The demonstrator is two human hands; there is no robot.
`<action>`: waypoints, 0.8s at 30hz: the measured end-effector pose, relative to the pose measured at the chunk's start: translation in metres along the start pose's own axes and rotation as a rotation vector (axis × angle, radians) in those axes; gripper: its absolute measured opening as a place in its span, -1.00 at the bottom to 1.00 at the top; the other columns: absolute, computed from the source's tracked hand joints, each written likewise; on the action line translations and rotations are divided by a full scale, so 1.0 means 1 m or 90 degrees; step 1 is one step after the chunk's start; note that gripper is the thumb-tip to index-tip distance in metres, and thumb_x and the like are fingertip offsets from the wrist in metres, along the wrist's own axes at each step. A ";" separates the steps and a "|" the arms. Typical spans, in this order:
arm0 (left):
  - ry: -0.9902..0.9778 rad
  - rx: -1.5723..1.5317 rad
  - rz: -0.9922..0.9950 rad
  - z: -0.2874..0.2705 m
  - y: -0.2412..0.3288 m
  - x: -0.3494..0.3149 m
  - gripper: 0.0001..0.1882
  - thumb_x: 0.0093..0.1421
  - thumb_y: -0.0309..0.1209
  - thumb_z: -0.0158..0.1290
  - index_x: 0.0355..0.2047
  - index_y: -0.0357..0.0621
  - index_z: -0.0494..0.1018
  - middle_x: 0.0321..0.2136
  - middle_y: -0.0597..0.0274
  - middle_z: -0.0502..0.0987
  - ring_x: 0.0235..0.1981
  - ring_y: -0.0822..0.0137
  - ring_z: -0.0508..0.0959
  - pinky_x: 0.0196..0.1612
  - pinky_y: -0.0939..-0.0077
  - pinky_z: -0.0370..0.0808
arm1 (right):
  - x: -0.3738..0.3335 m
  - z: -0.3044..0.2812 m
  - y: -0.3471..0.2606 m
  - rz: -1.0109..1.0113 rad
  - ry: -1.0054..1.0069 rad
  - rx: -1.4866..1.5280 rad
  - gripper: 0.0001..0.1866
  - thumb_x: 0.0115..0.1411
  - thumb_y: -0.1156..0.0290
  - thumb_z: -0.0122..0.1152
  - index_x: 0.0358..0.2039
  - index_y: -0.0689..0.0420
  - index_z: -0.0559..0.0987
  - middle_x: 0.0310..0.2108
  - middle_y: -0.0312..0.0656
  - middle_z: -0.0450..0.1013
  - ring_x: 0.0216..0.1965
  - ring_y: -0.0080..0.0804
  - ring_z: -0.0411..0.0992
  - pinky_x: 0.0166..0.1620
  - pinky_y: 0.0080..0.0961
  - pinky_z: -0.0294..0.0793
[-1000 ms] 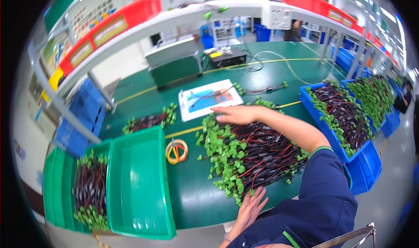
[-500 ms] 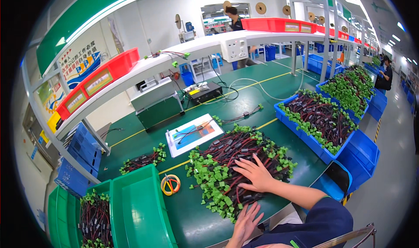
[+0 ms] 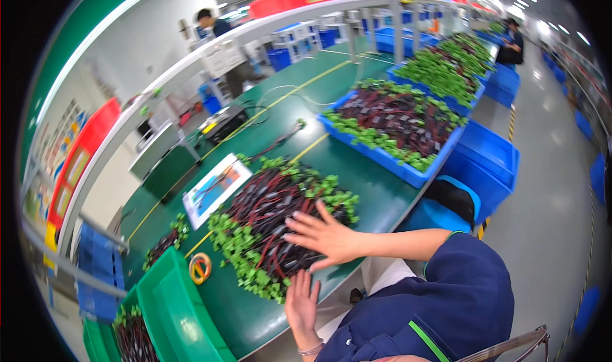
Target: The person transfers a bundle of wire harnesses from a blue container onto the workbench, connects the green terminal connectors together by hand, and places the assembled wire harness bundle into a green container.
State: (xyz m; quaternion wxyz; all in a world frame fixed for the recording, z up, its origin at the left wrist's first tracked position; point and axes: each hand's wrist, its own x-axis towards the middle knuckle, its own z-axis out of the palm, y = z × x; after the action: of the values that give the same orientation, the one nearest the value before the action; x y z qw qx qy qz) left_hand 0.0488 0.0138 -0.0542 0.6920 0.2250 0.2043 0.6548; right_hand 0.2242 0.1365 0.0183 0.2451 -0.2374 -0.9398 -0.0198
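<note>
- Apparently for levelling, I see the right hand (image 3: 331,239), fingers spread, over the cable heap (image 3: 274,196) on the table (image 3: 255,324)
- Left hand (image 3: 301,308), fingers parted, at the heap's near edge, perhaps as a stop

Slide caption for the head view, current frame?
Right hand spread over a heap of black-and-red cables on a green workbench, left hand at the heap's near edge.

Pretty packed green bench (image 3: 376,199) with yellow lines across it.
Big heap of dark cables with green connectors (image 3: 274,199) on it, printed sheet (image 3: 205,198) just beside, smaller cable bunch (image 3: 167,242), roundish orange thing (image 3: 199,269), black box (image 3: 227,123) farther back.
</note>
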 end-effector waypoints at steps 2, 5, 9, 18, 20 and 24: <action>-0.037 0.014 -0.038 0.002 0.000 0.004 -0.48 0.13 -0.19 -0.20 0.05 -0.21 0.09 0.12 0.02 0.01 0.16 0.15 -0.02 0.14 0.09 -0.04 | -0.018 0.004 0.009 -0.027 -0.181 -0.015 -0.10 -0.12 -0.16 -0.02 0.16 0.02 -0.05 0.18 -0.10 -0.17 0.21 -0.25 -0.23 0.12 0.06 -0.45; -0.047 0.006 -0.094 0.007 0.001 0.008 -0.44 0.13 -0.19 -0.19 0.07 -0.24 0.03 0.13 -0.02 -0.05 0.17 0.13 -0.03 0.14 0.07 -0.04 | -0.027 0.020 0.018 -0.061 -0.018 -0.050 -0.09 -0.16 -0.06 0.10 0.15 -0.01 -0.04 0.18 -0.16 -0.16 0.21 -0.28 -0.21 0.14 0.04 -0.36; -0.025 0.043 -0.128 0.010 0.001 0.008 -0.40 0.12 -0.16 -0.17 0.10 -0.20 -0.03 0.13 -0.02 -0.04 0.16 0.13 -0.01 0.13 0.07 0.00 | -0.031 0.029 0.024 -0.065 0.032 -0.054 -0.10 -0.18 -0.01 0.16 0.14 -0.02 0.00 0.18 -0.16 -0.16 0.21 -0.27 -0.21 0.15 0.03 -0.35; -0.089 0.043 -0.124 0.003 -0.002 0.008 -0.39 0.18 -0.14 -0.29 0.10 -0.31 -0.09 0.12 -0.06 -0.06 0.14 0.08 0.03 0.12 0.12 0.05 | -0.054 0.001 -0.012 -0.107 0.047 0.359 -0.44 -0.06 0.18 0.13 -0.04 0.11 0.26 -0.10 -0.04 0.26 0.00 -0.21 0.19 0.08 0.01 -0.10; -0.049 0.073 -0.168 0.002 -0.002 0.009 -0.39 0.18 -0.14 -0.30 0.11 -0.32 -0.10 0.12 -0.10 -0.06 0.13 0.06 0.04 0.11 0.11 0.05 | -0.073 0.003 -0.021 -0.087 0.004 0.504 -0.59 0.00 0.25 0.08 -0.14 0.13 0.33 -0.42 -0.11 0.39 -0.31 -0.20 0.36 -0.03 -0.22 0.14; -0.030 0.068 -0.174 0.004 -0.003 0.010 -0.36 0.17 -0.12 -0.26 0.11 -0.31 -0.12 0.13 -0.08 -0.11 0.13 0.06 0.06 0.12 0.04 0.00 | -0.110 0.004 -0.026 -0.035 0.070 0.520 -0.73 0.04 0.32 0.03 -0.25 0.16 0.41 -0.53 -0.15 0.40 -0.42 -0.22 0.37 -0.18 -0.37 0.27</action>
State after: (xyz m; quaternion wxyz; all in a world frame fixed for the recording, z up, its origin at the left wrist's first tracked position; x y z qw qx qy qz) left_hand 0.0539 0.0237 -0.0524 0.7663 0.2468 0.2510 0.5375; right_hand 0.2950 0.0660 -0.0353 0.3682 -0.0937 -0.8619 0.3357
